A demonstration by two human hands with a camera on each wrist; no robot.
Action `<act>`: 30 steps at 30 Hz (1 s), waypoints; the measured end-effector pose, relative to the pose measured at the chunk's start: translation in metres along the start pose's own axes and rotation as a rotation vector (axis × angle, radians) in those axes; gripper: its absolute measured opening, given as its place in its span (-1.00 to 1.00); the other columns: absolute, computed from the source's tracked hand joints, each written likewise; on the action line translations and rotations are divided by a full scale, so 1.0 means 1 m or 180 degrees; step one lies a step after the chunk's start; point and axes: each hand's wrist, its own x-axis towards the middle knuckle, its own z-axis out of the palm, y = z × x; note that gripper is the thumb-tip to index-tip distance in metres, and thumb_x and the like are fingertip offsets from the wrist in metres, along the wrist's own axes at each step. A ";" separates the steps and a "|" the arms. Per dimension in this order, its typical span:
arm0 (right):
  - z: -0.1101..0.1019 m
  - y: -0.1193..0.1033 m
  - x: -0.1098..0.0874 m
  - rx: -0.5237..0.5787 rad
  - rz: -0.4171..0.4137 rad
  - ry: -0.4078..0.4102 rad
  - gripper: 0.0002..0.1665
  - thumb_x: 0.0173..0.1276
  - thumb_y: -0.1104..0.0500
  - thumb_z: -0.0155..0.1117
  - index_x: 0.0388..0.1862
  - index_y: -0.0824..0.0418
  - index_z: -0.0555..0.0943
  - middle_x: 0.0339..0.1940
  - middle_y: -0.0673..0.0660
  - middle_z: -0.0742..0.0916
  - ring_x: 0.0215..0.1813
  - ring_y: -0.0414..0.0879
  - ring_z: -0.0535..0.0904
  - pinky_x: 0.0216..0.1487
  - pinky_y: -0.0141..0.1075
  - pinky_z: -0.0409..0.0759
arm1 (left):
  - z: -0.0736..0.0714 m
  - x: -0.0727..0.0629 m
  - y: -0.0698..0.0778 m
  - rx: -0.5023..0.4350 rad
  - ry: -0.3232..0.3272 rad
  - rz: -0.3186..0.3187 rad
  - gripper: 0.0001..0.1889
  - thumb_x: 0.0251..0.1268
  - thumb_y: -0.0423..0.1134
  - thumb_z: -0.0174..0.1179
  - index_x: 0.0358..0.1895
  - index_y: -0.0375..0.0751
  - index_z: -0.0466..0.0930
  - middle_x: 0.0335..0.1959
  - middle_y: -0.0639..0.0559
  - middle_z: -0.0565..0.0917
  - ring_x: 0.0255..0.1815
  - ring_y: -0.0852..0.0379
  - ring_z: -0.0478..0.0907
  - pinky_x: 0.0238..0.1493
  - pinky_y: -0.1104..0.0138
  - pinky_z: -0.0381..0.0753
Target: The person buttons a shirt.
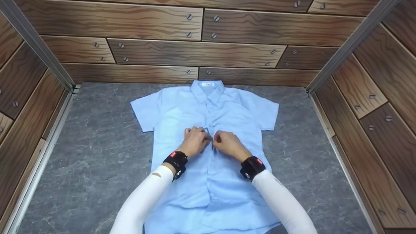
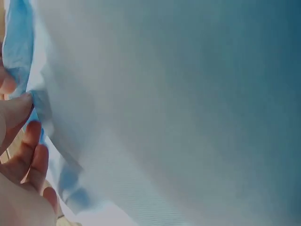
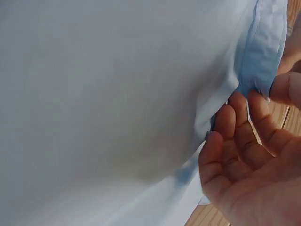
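A light blue short-sleeved shirt (image 1: pixel 180 110) lies face up, its collar (image 1: pixel 199 92) at the far end and its hem toward me. On the mid-chest, my left hand (image 1: pixel 195 141) pinches the edge of the front placket between thumb and fingers. Just across from it, my right hand (image 1: pixel 229 143) grips the other side of the front opening with curled fingers. The right wrist view shows the placket strip (image 3: pixel 263 47) raised at the fingertips of the right hand (image 3: pixel 244 155). In the left wrist view, blue cloth (image 2: pixel 40 106) is caught at the left thumb. The button between the hands is hidden.
The shirt lies on a grey marbled tabletop (image 1: pixel 97 156). Wood-patterned panels (image 1: pixel 156 52) enclose the back and both sides, with metal rails (image 1: pixel 351 45) at the corners. Each wrist wears a black camera band (image 1: pixel 177 162) over or beside a white sleeve (image 1: pixel 143 195).
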 end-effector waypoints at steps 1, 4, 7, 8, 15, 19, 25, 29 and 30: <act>0.000 0.000 -0.001 0.0006 -0.0028 0.0052 -0.90 0.21 0.09 0.27 -0.32 0.06 0.58 -0.47 -0.04 0.64 -0.41 -0.12 0.54 -0.32 -0.25 0.49 | -0.001 0.000 0.000 -0.0084 -0.0022 -0.0040 -0.91 0.23 -0.17 0.28 -0.25 0.02 0.75 -0.24 0.07 0.66 -0.14 -0.01 0.49 -0.04 0.06 0.25; 0.001 0.000 -0.004 0.0060 -0.0175 0.0180 -0.84 0.22 0.15 0.26 -0.21 0.09 0.55 -0.47 -0.05 0.66 -0.42 -0.14 0.55 -0.33 -0.25 0.51 | -0.005 0.000 -0.001 -0.0320 -0.0088 -0.0130 -0.91 0.23 -0.17 0.28 -0.25 0.02 0.75 -0.25 0.12 0.71 -0.14 0.02 0.53 -0.02 0.06 0.24; 0.001 0.000 -0.006 0.0155 -0.0401 0.0237 -0.79 0.26 0.23 0.22 -0.11 0.09 0.53 -0.51 -0.05 0.66 -0.49 -0.18 0.53 -0.40 -0.28 0.50 | -0.009 0.000 -0.003 -0.0497 -0.0173 -0.0209 -0.91 0.23 -0.17 0.28 -0.26 0.04 0.76 -0.25 0.17 0.73 -0.12 0.06 0.56 0.01 0.08 0.23; 0.000 0.000 -0.006 0.0180 -0.0481 0.0247 -0.78 0.28 0.25 0.20 -0.09 0.08 0.53 -0.52 -0.06 0.66 -0.50 -0.20 0.52 -0.42 -0.29 0.49 | -0.010 0.000 -0.004 -0.0549 -0.0202 -0.0229 -0.91 0.23 -0.17 0.28 -0.26 0.05 0.76 -0.24 0.18 0.74 -0.11 0.07 0.56 0.01 0.08 0.22; 0.000 -0.002 -0.006 0.0318 -0.0534 0.0179 -0.85 0.33 0.17 0.19 -0.21 0.02 0.68 -0.36 -0.10 0.70 -0.38 -0.27 0.54 -0.27 -0.34 0.52 | -0.013 -0.001 -0.005 -0.0787 -0.0304 -0.0340 -0.91 0.22 -0.19 0.29 -0.25 0.02 0.76 -0.23 0.16 0.75 -0.09 0.06 0.61 0.05 0.07 0.21; 0.000 -0.002 -0.004 0.0414 -0.0419 0.0032 -0.84 0.28 0.07 0.27 -0.22 0.06 0.71 -0.37 -0.09 0.73 -0.34 -0.27 0.60 -0.23 -0.32 0.57 | -0.012 0.000 -0.006 -0.0891 -0.0292 -0.0419 -0.91 0.25 -0.18 0.27 -0.26 -0.01 0.74 -0.25 0.15 0.75 -0.11 0.07 0.62 0.05 0.07 0.21; 0.000 -0.002 -0.003 0.0396 -0.0414 0.0032 -0.85 0.28 0.12 0.29 -0.22 0.11 0.72 -0.37 -0.06 0.75 -0.34 -0.25 0.61 -0.22 -0.29 0.59 | -0.010 0.001 -0.006 -0.0986 -0.0309 -0.0480 -0.90 0.30 -0.19 0.23 -0.25 -0.05 0.72 -0.26 0.11 0.74 -0.14 0.05 0.62 0.09 0.03 0.21; 0.000 -0.003 -0.001 0.0340 -0.0424 0.0118 -0.89 0.30 0.13 0.30 -0.27 0.10 0.73 -0.38 -0.07 0.75 -0.34 -0.24 0.61 -0.23 -0.30 0.57 | -0.009 0.000 -0.004 -0.1003 -0.0262 -0.0515 -0.90 0.30 -0.18 0.22 -0.25 -0.03 0.72 -0.26 0.12 0.75 -0.12 0.06 0.63 0.11 0.03 0.22; 0.000 -0.003 -0.001 0.0325 -0.0421 0.0137 -0.89 0.30 0.12 0.30 -0.28 0.09 0.72 -0.39 -0.07 0.75 -0.34 -0.24 0.61 -0.23 -0.31 0.57 | -0.008 0.000 -0.004 -0.1009 -0.0239 -0.0515 -0.90 0.30 -0.17 0.22 -0.26 -0.03 0.72 -0.26 0.13 0.75 -0.12 0.07 0.63 0.12 0.02 0.23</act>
